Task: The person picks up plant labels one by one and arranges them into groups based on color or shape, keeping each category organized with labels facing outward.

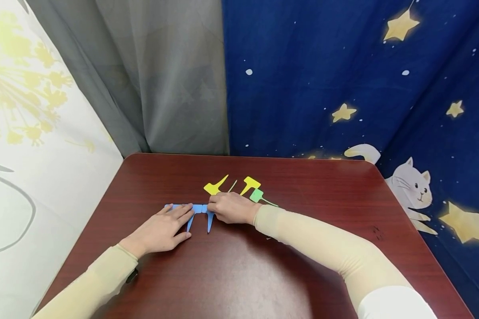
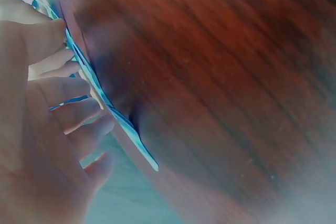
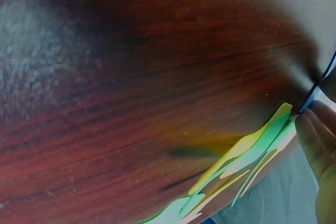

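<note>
Blue T-shaped plant labels (image 1: 198, 208) lie side by side in a row on the table, their pointed stems toward the person. My left hand (image 1: 161, 230) rests palm down over the row's left part, fingers spread and nearly straight; it covers some of the labels. In the left wrist view, the blue row (image 2: 126, 124) shows as a thin strip past the fingertips. At the row's right end my right hand (image 1: 233, 207) pinches a blue label (image 3: 310, 97) between thumb and curled fingers. Most of that label is hidden behind the hand.
Beyond the right hand lie a yellow label (image 1: 213, 188), another yellow label (image 1: 251, 182) and a green label (image 1: 257, 195). A thin pale stem (image 1: 232, 186) shows between the yellow ones. Curtains stand behind the brown table (image 1: 311, 181).
</note>
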Tool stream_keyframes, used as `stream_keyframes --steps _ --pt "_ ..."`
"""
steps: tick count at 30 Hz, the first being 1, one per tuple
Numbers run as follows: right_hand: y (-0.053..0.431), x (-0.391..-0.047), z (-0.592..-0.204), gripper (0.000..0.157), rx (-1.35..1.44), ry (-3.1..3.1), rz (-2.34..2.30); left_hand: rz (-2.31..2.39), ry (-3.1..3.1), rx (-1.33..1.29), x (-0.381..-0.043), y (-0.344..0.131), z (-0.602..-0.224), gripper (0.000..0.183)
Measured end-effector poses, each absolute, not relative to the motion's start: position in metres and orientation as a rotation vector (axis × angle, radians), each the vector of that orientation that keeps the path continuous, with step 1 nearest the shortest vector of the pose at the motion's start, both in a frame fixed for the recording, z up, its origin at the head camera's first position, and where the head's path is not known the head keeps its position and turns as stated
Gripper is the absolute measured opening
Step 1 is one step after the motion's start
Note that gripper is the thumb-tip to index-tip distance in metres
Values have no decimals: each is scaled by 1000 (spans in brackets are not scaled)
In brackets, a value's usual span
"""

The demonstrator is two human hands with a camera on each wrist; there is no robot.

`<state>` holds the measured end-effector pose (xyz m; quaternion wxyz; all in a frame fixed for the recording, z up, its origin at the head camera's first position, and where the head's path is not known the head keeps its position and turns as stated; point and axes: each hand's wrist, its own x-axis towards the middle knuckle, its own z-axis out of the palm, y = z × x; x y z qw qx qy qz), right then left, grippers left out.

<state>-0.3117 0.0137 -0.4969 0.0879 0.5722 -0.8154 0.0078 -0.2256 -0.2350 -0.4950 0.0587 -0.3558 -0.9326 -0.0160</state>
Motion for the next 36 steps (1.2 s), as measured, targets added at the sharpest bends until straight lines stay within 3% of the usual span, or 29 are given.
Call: stream_keyframes --steps 15,21,36 --pt "39 -330 -472 19 1567 -2524 -23 -77 -2789 -1189 -223 -217 -488 67" --pt "57 -330 -473 18 1599 -2582 -7 -100 -2823 -1198 -223 -212 -489 69" --pt "94 -324 -488 33 1611 -2586 -56 -58 -2868 -1223 -227 -209 -497 70"
